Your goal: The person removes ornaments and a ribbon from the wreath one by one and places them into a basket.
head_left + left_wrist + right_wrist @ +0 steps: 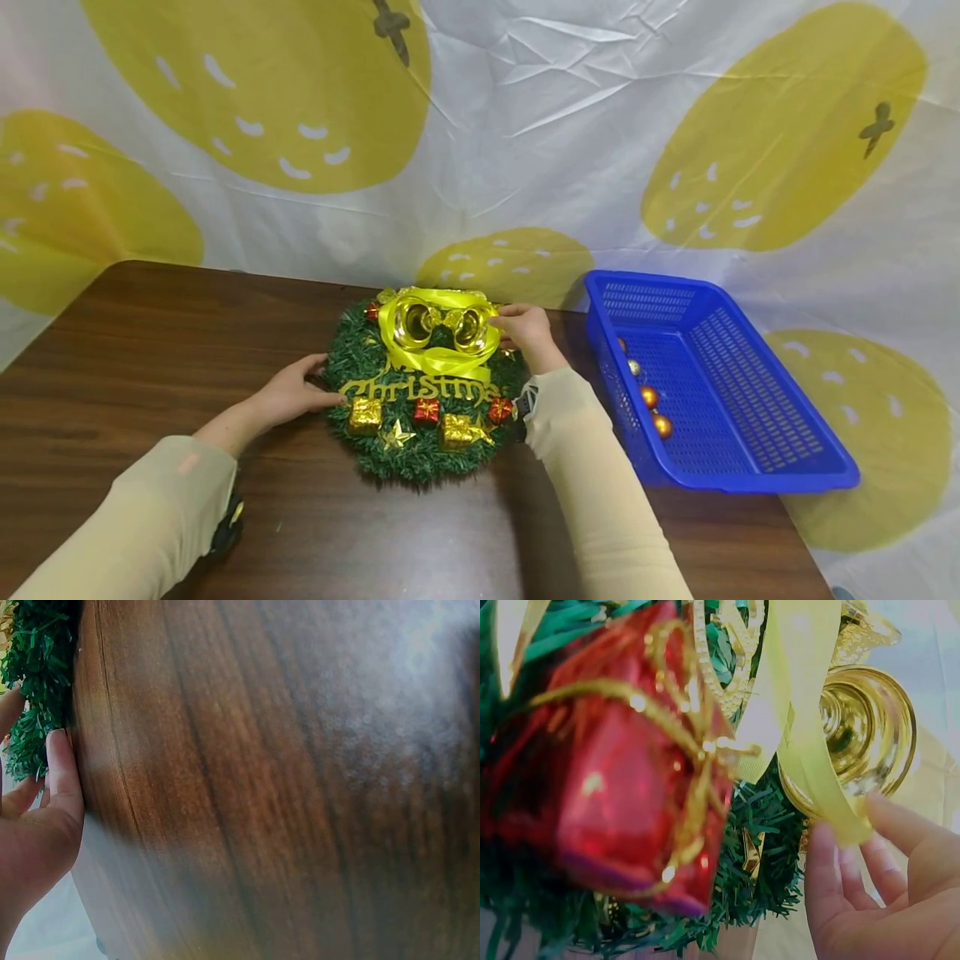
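A green Christmas wreath (420, 467) lies on the brown table, with gold "Christmas" lettering (423, 388), small gold and red gift boxes and gold stars. At its top sit two gold bells (412, 323) and a yellow ribbon bow (442, 362). My left hand (288, 392) holds the wreath's left edge, thumb and fingers around the green tinsel (37, 742). At the upper right, my right hand (528, 333) pinches a loop of the yellow ribbon (810, 765) beside the right bell (870, 735). A red gift box (622, 780) looms close in the right wrist view.
A blue plastic basket (750, 482) stands to the right, with several small gold and orange balls (649, 397) along its left side. Behind the table (187, 333) hangs a white cloth (525, 150) with large yellow shapes.
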Demonstrator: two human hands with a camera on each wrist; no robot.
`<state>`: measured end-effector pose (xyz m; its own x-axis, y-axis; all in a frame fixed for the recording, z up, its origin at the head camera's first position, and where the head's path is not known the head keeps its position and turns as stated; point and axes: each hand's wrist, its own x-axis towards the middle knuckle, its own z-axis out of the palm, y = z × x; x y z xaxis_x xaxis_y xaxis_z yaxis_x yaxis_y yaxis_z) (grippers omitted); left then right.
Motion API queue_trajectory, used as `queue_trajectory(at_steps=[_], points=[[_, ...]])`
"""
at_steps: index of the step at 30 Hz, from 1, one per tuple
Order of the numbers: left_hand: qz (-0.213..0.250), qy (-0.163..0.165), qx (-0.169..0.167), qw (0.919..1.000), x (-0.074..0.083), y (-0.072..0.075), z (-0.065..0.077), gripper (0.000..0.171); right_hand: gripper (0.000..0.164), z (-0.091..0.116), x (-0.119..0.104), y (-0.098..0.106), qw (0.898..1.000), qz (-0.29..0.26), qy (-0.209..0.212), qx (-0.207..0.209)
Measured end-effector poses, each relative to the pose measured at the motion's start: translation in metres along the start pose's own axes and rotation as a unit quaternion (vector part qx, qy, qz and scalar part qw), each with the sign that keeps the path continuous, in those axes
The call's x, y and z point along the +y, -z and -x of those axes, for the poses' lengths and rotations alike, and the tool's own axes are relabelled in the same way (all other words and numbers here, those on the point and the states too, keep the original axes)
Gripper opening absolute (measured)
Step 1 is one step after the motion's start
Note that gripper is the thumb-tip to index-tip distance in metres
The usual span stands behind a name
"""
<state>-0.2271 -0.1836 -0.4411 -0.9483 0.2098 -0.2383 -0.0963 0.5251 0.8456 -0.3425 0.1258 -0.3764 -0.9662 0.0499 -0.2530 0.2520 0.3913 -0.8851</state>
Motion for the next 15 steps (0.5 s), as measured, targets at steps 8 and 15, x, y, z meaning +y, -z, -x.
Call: queue_trajectory(at_steps=[8,15], points=[[-0.004,-0.004,0.002,1.0,0.0024,-0.0004,0.0009,0.092,0.027,-0.0047,0.0006,0.001,0.999,0.013,0.006,0.032],[0.001,-0.006,0.0,1.0,0.0027,-0.0007,0.0022,0.092,0.028,-0.0073,0.0013,0.004,0.999,0.012,0.0,0.031]])
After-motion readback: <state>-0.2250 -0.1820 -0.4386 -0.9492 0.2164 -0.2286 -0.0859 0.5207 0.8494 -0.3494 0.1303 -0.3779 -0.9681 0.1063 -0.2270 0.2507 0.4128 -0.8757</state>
